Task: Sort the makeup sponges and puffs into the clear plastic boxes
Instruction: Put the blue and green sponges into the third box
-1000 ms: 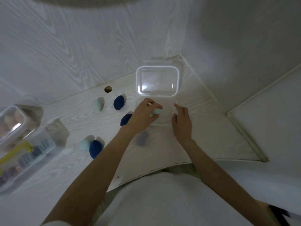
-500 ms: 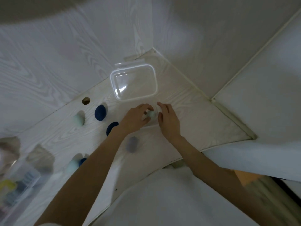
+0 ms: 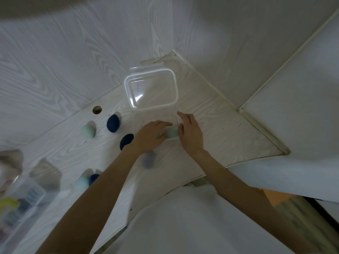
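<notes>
Both hands have closed in around the pale mint egg-shaped makeup sponge [image 3: 172, 133] lying on the white wood-grain surface [image 3: 229, 132], just in front of the empty clear rectangular plastic box [image 3: 174, 88]. A second ago the right hand [image 3: 190, 132] sat apart from it; now it flanks the sponge, fingers loosely spread. The left hand [image 3: 150, 137] touches it, but its grip is too blurred to tell. Likely a lift into the box comes next
</notes>
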### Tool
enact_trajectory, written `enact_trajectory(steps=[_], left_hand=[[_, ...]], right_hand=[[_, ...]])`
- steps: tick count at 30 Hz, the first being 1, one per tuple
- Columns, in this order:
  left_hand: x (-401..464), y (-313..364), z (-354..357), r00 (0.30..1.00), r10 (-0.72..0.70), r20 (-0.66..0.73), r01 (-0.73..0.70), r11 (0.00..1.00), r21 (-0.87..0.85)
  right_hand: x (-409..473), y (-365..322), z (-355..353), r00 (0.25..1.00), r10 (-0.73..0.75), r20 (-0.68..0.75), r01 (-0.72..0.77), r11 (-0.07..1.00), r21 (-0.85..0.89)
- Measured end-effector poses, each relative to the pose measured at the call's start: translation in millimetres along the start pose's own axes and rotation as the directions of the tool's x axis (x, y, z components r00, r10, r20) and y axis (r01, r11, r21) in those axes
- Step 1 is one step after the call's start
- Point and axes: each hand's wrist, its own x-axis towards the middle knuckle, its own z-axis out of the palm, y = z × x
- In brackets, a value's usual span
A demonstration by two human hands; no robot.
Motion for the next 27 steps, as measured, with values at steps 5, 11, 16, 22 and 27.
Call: enact_trajectory(steps=[5, 11, 16, 22, 27], left_hand=[[20, 3, 3, 0.998, 0.049, 0.042, -0.05, 0.998, 0.035], [34, 10, 1, 0.986, -0.01, 0.165, -0.004, 0.996, 0.087], [21, 1, -3, 0.987, -0.134, 0.086, 0.137, 0.99, -0.038], [7, 1, -11, 0.98, -0.153, 0.128, 0.177, 0.963, -0.202], [4, 5, -5, 0.979, -0.168, 0.117, 0.187, 0.967, -0.175]], right_hand=[[1, 0, -1, 1.0, 0.011, 0.024, -0.011, 1.0, -0.004], [0, 0, 0, 1.0, 0.012, 0.012, -0.012, 1.0, -0.007], [0, -1, -1, 1.0, 0.007, 0.009, -0.007, 1.0, -0.031], [0, -1, -1, 1.0, 0.006, 0.009, -0.006, 0.999, -0.038], [0, -1, -2, 1.0, 0.005, 0.02, -0.004, 0.999, -0.05]])
